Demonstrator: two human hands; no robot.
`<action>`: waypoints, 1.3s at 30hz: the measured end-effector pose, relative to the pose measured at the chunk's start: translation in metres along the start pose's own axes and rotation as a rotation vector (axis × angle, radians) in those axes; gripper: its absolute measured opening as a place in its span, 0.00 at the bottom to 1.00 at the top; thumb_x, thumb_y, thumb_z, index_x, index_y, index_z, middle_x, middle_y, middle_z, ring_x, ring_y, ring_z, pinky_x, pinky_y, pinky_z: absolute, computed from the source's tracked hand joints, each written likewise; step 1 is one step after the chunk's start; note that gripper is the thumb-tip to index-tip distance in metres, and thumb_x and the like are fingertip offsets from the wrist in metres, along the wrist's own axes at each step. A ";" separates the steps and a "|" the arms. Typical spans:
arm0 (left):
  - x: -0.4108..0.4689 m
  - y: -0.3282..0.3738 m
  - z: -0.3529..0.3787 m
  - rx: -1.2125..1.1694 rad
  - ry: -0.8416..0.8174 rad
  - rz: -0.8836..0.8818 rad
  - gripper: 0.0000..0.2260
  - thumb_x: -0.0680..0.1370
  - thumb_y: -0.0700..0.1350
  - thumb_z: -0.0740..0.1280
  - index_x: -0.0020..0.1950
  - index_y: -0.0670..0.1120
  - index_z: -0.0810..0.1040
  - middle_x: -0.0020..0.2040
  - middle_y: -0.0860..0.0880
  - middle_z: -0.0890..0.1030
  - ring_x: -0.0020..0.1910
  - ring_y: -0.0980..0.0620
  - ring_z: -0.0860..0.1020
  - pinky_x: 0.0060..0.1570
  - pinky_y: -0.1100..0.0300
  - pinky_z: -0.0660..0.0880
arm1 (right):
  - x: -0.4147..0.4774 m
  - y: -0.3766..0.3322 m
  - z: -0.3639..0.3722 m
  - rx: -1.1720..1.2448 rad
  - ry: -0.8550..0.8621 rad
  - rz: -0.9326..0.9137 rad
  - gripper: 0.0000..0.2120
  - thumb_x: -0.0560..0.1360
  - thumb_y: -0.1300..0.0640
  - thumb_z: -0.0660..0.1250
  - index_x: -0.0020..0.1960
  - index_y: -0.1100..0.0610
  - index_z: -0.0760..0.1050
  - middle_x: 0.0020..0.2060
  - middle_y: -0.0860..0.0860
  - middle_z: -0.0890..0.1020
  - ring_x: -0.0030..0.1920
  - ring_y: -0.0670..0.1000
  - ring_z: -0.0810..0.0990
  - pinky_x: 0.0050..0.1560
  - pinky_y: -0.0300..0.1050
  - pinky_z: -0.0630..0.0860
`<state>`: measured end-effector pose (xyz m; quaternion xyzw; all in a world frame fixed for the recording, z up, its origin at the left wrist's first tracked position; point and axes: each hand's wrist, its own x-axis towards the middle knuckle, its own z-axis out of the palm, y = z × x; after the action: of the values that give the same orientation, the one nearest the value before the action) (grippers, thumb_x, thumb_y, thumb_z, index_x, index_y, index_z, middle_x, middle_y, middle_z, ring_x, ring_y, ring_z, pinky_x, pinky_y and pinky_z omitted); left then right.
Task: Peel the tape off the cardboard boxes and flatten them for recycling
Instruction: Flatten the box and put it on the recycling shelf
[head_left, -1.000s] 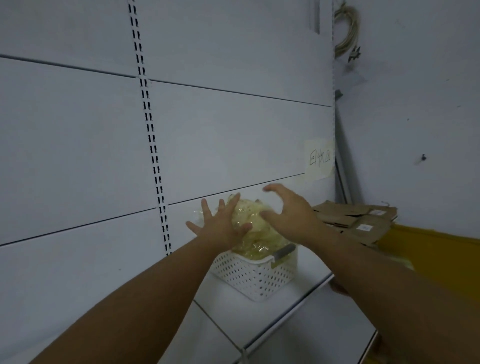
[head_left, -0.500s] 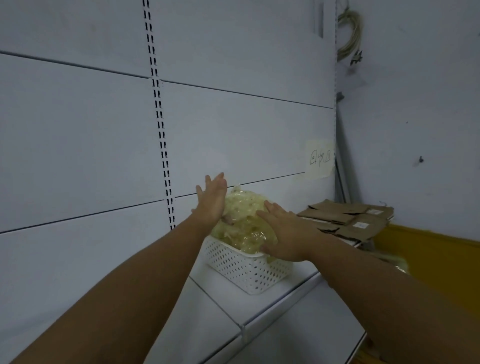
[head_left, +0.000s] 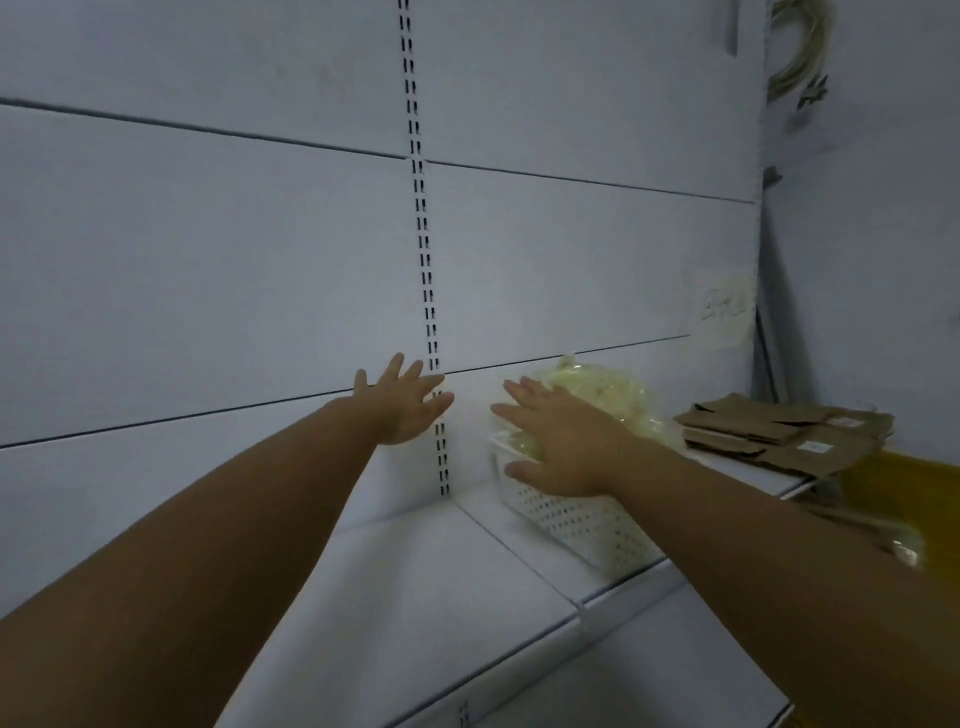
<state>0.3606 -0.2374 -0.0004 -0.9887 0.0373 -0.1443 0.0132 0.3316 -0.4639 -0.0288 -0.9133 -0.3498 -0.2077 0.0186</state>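
A pile of flattened brown cardboard boxes (head_left: 779, 431) with white labels lies on the white shelf (head_left: 415, 582) at the right. Left of it stands a white perforated basket (head_left: 587, 525) heaped with a wad of crumpled clear tape (head_left: 608, 395). My right hand (head_left: 558, 441) lies flat, fingers spread, on the near left side of the wad and the basket's rim. Off to the left of the basket, my left hand (head_left: 402, 402) hovers with fingers spread in front of the back panel, holding nothing.
A slotted upright (head_left: 423, 244) runs down the white back panel behind my left hand. A paper note (head_left: 724, 309) is stuck on the panel at the right. A yellow object (head_left: 904, 499) sits beyond the shelf's right end, and coiled cable (head_left: 800, 47) hangs at top right.
My left hand has come off the tape wad and moved left, away from the basket. My right hand has flattened on the wad. The view has shifted left.
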 end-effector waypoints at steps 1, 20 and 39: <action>-0.010 -0.014 -0.007 0.007 -0.010 -0.024 0.27 0.79 0.62 0.43 0.76 0.54 0.51 0.78 0.49 0.46 0.76 0.48 0.39 0.70 0.39 0.38 | 0.006 -0.019 0.001 0.004 -0.067 -0.023 0.34 0.76 0.41 0.58 0.76 0.50 0.49 0.77 0.51 0.45 0.76 0.50 0.42 0.74 0.49 0.41; -0.425 -0.299 -0.105 -0.001 0.462 -0.536 0.06 0.76 0.46 0.60 0.42 0.52 0.76 0.40 0.53 0.78 0.40 0.53 0.75 0.37 0.61 0.70 | 0.097 -0.427 -0.013 0.782 -0.034 -0.427 0.29 0.75 0.40 0.62 0.72 0.46 0.60 0.73 0.44 0.64 0.70 0.47 0.64 0.64 0.40 0.61; -0.469 -0.284 -0.064 -0.096 0.686 -0.329 0.09 0.79 0.47 0.58 0.57 0.51 0.75 0.52 0.53 0.78 0.50 0.57 0.73 0.47 0.68 0.64 | 0.113 -0.476 -0.023 0.647 0.326 -0.137 0.14 0.81 0.54 0.51 0.47 0.60 0.72 0.41 0.56 0.78 0.42 0.56 0.76 0.41 0.49 0.70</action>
<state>-0.0866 0.0807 -0.0619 -0.8752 -0.1131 -0.4651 -0.0697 0.0911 -0.0372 -0.0163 -0.7894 -0.4504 -0.2297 0.3481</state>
